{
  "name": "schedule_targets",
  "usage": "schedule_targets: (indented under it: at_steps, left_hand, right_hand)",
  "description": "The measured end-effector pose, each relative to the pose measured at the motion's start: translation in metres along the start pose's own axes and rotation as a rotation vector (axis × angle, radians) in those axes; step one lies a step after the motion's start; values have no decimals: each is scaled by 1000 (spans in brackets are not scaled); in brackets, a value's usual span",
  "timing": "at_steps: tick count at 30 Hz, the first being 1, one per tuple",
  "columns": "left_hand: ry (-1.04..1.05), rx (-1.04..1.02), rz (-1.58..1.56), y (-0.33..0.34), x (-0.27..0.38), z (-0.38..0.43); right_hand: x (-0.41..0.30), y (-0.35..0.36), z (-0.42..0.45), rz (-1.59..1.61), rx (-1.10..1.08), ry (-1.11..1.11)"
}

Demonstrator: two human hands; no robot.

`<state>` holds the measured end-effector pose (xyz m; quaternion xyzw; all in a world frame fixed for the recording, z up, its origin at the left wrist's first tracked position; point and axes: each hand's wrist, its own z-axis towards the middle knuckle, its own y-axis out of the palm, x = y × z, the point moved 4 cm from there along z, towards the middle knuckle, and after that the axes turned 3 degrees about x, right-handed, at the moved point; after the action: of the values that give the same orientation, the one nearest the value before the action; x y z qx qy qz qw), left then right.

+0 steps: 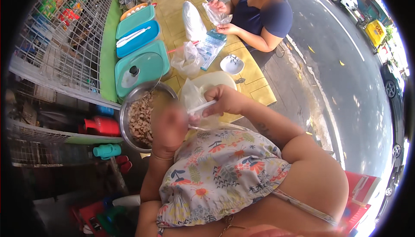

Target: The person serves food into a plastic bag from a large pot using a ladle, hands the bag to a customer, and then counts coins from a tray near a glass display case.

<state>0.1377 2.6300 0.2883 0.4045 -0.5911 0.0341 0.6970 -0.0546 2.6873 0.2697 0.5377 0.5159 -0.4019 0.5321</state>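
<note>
My right hand [222,100] is pinched on a slim white plastic handle [201,108], over a clear plastic bag [207,123] with something reddish in it. My left hand [170,123] is strongly blurred. It lies over the right side of a steel bowl [124,130] and next to the bag; its fingers and any grip cannot be made out. Chopped, brownish meat-like pieces [140,117] fill the bowl. A glass lid [147,65] with a black knob leans over the bowl's far rim. Just beyond my right hand, a translucent bag [191,92] lies against a cream-coloured lid or tray [215,79].
Teal and blue lidded containers [137,39] line the table's left edge beside a wire grille [74,42]. Across the yellow tablecloth [256,81] are a small white bowl [232,64], a crumpled bag [187,58] and a plastic-wrapped roll [193,21]. A person [259,20] handles a clear bag.
</note>
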Motion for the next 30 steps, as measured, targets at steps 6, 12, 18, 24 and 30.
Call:
schedule_targets:
  at_steps: [6, 12, 18, 24, 30]
  left_hand:
    - [-92, -142, -274, -6, 14, -8]
    - [245, 460, 1018, -1, 37, -9]
    - [310, 756, 1055, -27, 51, -22]
    - [396, 934, 1088, -65, 72, -10]
    - [252, 720, 714, -64, 66, 40]
  right_hand:
    - [18, -64, 24, 60, 48, -31]
    - [126, -250, 45, -1019, 1222, 201]
    - [214, -285, 66, -543, 1096, 536]
    - [73, -230, 63, -522, 1157, -391]
    - [-35, -3, 74, 277, -71, -160]
